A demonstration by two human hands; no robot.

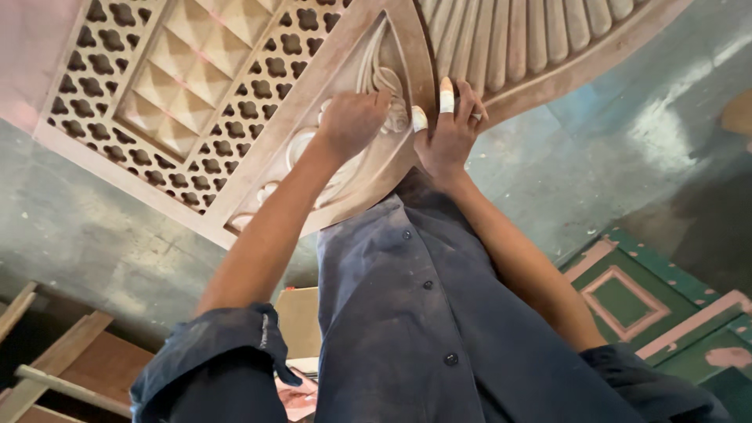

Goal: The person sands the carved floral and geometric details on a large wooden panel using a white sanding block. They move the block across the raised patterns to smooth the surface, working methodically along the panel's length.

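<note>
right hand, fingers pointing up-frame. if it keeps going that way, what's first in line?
The right hand already rests on the carved panel's curved border. Straight on, its fingers would probably meet the fluted fan section just beyond that border. Depth is unclear, so they might slide over it.

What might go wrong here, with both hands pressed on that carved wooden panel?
The left hand rubs the raised leaf carving, where hard pressure might chip thin edges. The right hand has taped fingers on the panel edge, so further scrapes seem possible. The panel lies partly across the person's shirt and might shift.
</note>
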